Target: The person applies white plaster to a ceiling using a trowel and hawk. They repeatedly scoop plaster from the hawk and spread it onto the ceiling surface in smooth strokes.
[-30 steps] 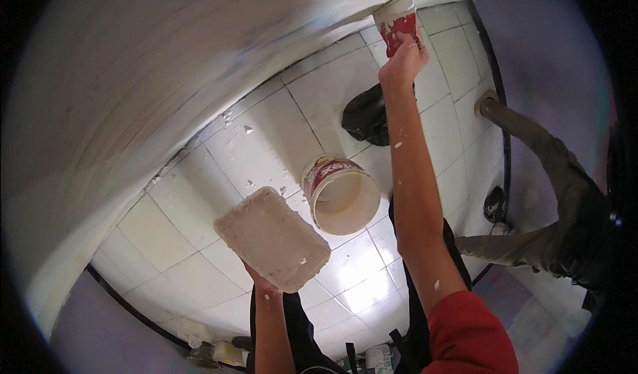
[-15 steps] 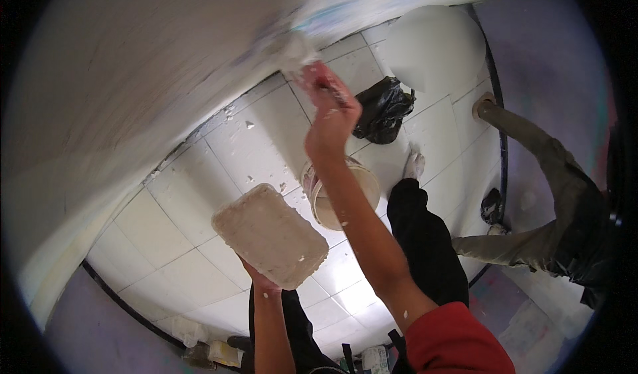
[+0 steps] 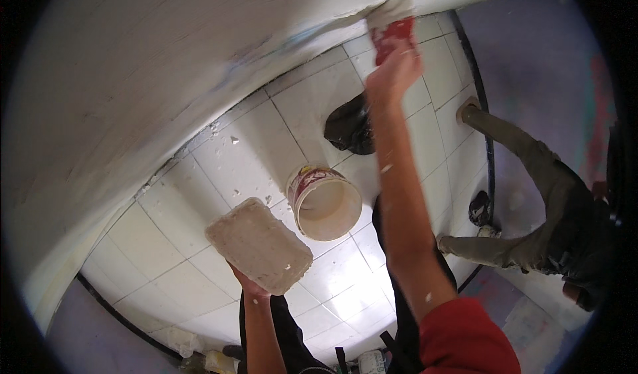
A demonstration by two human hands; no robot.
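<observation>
Head view: a red-handled plastering trowel (image 3: 392, 25) is gripped in the right hand (image 3: 393, 75) and pressed flat against the white wall (image 3: 166, 75), its pale blade loaded with wet filler. Half a second earlier the same tool was held lower and further left along the wall; a second earlier it was raised at about the present spot, so a back-and-forth spreading stroke is judged to be under way, with a smeared, darker band seen on the wall left of the trowel. Below the trowel, a rectangular plaster-caked hawk board (image 3: 259, 246) is carried on the left hand (image 3: 247, 284), whose fingers are closed round its underside; it has hardly shifted between pictures. Just right of the board, an open white bucket (image 3: 324, 202) with a red band is seen on the tiled floor (image 3: 199, 168), and a black plastic bag (image 3: 349, 128) lies beyond it. Right of the bucket, another person's trouser legs (image 3: 531, 201) are visible.
</observation>
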